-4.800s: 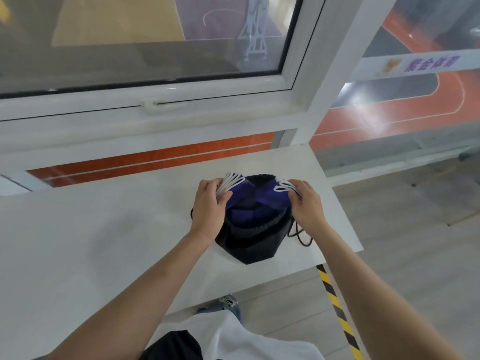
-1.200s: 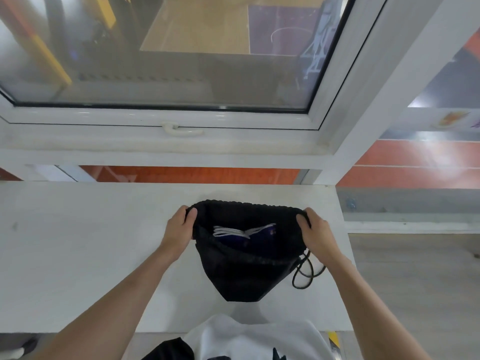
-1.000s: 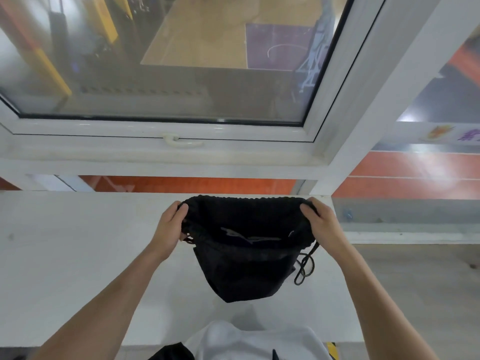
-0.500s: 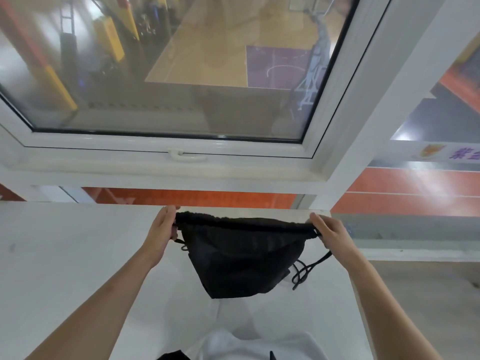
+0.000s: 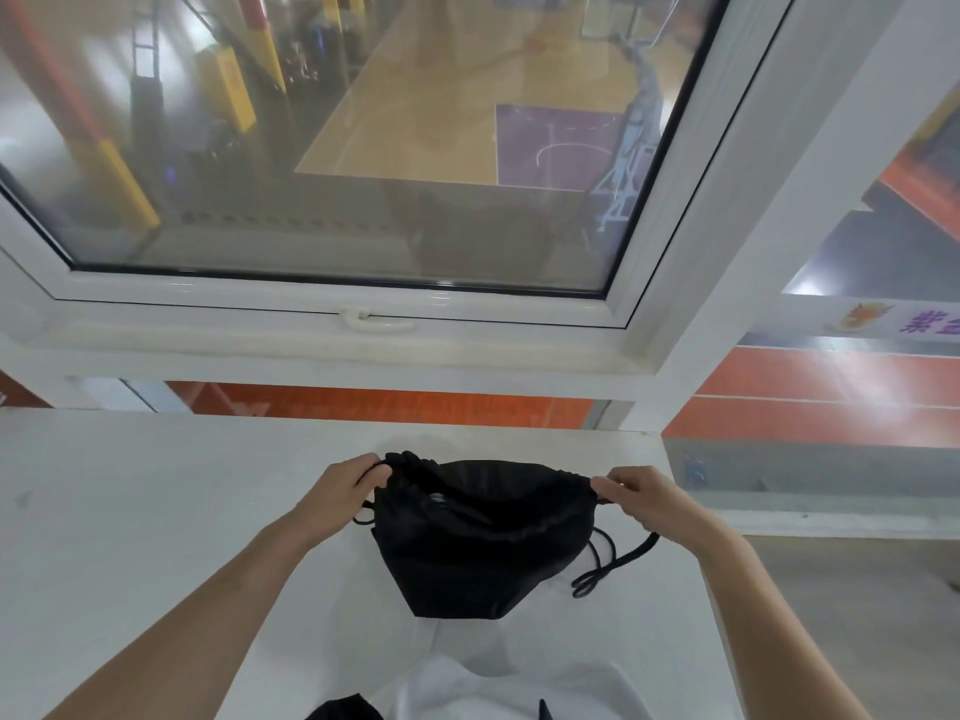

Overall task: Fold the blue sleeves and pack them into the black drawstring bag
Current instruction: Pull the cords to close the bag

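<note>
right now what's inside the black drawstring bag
Through the narrowed mouth of the black drawstring bag only dark lining and a small pale sliver show. The fabric covers the rest. The left hand and right hand pinch its top corners.

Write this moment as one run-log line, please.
left hand: pinching bag rim | right hand: pinching rim | black drawstring bag: on table, mouth partly gathered

Place: a sports hall, seen from a room up high.
Window (image 5: pixel 363 148): at 12 o'clock, a basketball court (image 5: pixel 441 111) below.
Running track (image 5: pixel 831 402): orange lanes at 3 o'clock.
Table (image 5: pixel 130 511): white, by the window.
</note>
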